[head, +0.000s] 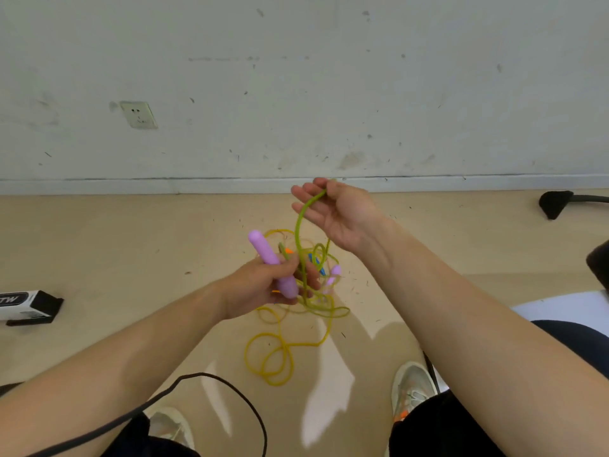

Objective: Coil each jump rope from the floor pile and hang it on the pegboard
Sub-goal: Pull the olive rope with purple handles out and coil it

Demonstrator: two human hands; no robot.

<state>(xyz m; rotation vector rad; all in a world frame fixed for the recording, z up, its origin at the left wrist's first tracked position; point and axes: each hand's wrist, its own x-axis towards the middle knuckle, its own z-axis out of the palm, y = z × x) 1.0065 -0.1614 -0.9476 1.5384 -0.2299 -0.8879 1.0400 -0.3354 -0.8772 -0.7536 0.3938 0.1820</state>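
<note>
My left hand (267,288) grips a purple jump-rope handle (263,250), which points up and away from me. A green rope (299,232) rises from that hand in a loop to my right hand (333,212), which pinches it between thumb and fingers above the pile. On the floor below lies the tangled pile (316,291) of green and yellow rope, with a second purple handle (333,273) and bits of blue and orange handles showing. Yellow rope loops (270,361) trail from the pile toward me. No pegboard is in view.
A white wall with a socket (138,115) and a skirting board stands close ahead. A black-and-white box (26,306) lies on the floor at left. A black cable (204,380) curves near my feet. A black chair foot (557,202) sits at far right.
</note>
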